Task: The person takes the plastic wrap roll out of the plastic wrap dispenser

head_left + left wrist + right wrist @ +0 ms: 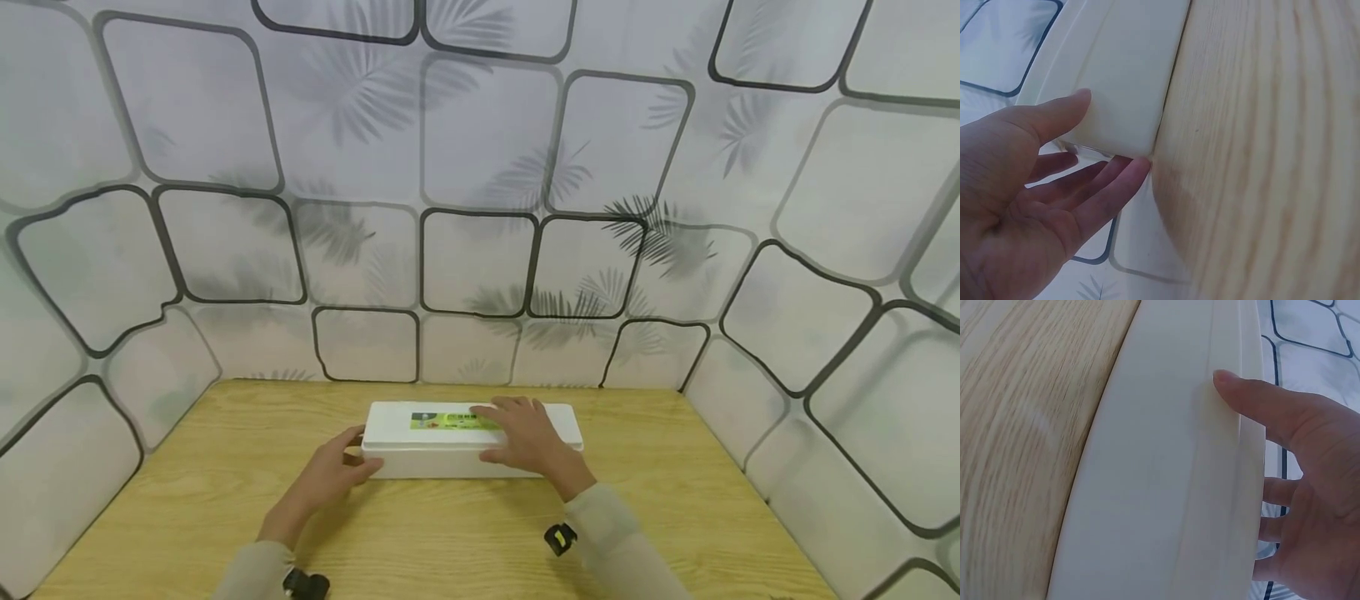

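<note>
A long white plastic box [442,464] lies left to right before us on the yellow wooden table [420,533], its flat white lid [390,432] on. Our left hand [327,473], loosely spread, touches its left end; our right hand [527,435], spread wide, lies over its right half, hiding some green printed label [438,422].

Soft, even light fills the head view, brighter on the top of the white box [386,425] than on its front, with a faint, blurred-edged shadow on the wooden table [420,537] beside the left hand [327,473]; the small print on the label [431,422] is too soft to read. Both wrist views look dimmer and cooler, the right one showing a pale streak of glare on the wood. Wide-angle distortion bows long edges there.
</note>
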The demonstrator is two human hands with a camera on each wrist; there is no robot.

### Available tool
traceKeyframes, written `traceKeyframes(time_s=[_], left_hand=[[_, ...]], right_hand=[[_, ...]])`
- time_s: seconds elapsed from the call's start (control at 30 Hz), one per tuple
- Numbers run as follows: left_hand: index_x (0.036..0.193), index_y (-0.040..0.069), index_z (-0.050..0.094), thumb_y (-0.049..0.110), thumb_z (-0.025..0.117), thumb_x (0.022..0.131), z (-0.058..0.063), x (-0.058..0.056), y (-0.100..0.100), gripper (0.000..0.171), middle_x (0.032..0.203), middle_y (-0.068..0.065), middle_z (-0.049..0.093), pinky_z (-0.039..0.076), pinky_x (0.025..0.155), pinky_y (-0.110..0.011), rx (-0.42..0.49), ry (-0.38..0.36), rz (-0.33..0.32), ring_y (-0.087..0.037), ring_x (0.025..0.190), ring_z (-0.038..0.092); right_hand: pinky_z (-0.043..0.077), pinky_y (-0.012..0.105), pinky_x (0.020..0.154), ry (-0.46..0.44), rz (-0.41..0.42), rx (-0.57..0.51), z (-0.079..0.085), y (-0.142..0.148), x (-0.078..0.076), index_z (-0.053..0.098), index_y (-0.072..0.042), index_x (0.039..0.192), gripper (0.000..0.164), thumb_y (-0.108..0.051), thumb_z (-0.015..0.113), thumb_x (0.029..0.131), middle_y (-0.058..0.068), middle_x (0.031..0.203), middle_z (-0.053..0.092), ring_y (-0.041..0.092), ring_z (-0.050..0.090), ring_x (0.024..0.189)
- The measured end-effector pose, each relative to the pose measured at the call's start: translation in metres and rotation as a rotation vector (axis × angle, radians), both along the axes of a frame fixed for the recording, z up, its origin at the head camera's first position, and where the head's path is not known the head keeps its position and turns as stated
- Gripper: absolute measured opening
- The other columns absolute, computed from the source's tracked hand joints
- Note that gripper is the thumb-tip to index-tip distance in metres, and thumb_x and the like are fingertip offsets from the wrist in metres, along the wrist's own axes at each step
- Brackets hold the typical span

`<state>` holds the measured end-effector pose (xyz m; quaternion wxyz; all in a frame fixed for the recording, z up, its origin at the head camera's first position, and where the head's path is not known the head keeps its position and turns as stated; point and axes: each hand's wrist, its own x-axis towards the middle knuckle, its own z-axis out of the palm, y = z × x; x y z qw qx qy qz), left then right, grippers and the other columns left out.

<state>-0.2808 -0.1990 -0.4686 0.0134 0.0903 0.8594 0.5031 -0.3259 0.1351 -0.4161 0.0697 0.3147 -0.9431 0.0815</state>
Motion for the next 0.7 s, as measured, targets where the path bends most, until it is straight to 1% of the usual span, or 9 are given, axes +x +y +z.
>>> traceKeyframes(time_s=[0.17,0.3,0.43,0.7], left_hand=[[0.149,-0.006,0.045,0.016,0.077,0.094,0.0002,-0.0008,-0.0007,0.067,0.136,-0.033,0.059,0.063,0.076,-0.035,0.007,0.011,-0.002,-0.033,0.102,0.072],[0.15,-0.006,0.044,0.017,0.076,0.095,-0.0004,-0.0009,-0.0009,0.068,0.135,-0.032,0.059,0.062,0.075,-0.035,0.005,0.01,-0.005,-0.032,0.102,0.072],[0.15,-0.005,0.044,0.019,0.076,0.095,-0.0014,-0.0011,-0.0009,0.068,0.136,-0.032,0.059,0.062,0.076,-0.035,-0.002,0.011,-0.011,-0.032,0.103,0.072],[0.151,-0.005,0.043,0.018,0.076,0.095,-0.0019,-0.0005,-0.0021,0.068,0.137,-0.033,0.059,0.062,0.076,-0.035,0.003,0.009,-0.018,-0.033,0.103,0.072]], right_hand=[[0.038,0.074,0.106,-0.013,-0.01,-0.004,0.0023,-0.0039,-0.0002,0.055,-0.028,0.149,0.071,-0.048,0.081,0.086,0.015,0.151,0.055,0.046,0.053,0.133],[0.037,0.076,0.106,-0.023,-0.009,-0.011,0.0034,-0.0056,-0.0001,0.055,-0.029,0.149,0.071,-0.046,0.082,0.086,0.014,0.152,0.055,0.045,0.053,0.133],[0.038,0.074,0.105,-0.033,0.006,-0.018,0.0027,-0.0064,-0.0003,0.056,-0.029,0.149,0.07,-0.043,0.083,0.086,0.013,0.152,0.055,0.044,0.053,0.134],[0.039,0.07,0.107,-0.045,0.042,-0.049,0.0042,-0.0086,0.0021,0.061,-0.028,0.145,0.064,-0.036,0.084,0.086,0.015,0.152,0.055,0.045,0.054,0.133]])
